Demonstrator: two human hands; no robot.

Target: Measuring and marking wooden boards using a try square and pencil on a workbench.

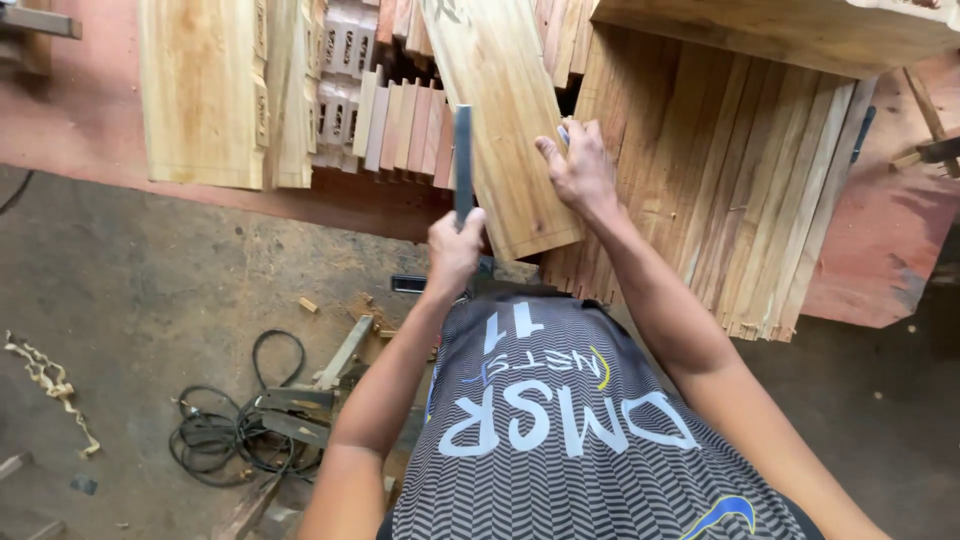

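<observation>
A red bench [880, 250] fills the upper part of the view, and on it, toward two o'clock, a broad stack of thin wooden slats [720, 190] is laid side by side. At eleven o'clock a wide pale plank [200, 90] is set, with a row of short wooden blocks [405, 125] just beside it. Across the slats and the blocks, near twelve o'clock, a light board [505, 120] is laid at a slant, its near end jutting over the bench edge.

The board is pressed flat by the right hand [578, 165], whose fingers are spread on its right edge; something small and pale seems to be pinched there, but what it is cannot be told. The left hand [455, 250] is closed in a fist round the lower end of a dark flat metal bar [463, 165], held upright against the board's left edge.

The step in hand is judged to be a checking or marking of the board. A steady bar and a firmly held board would be called for next.

At eight o'clock a coiled black cable [235, 430] is seen on the grey floor [150, 280].
</observation>
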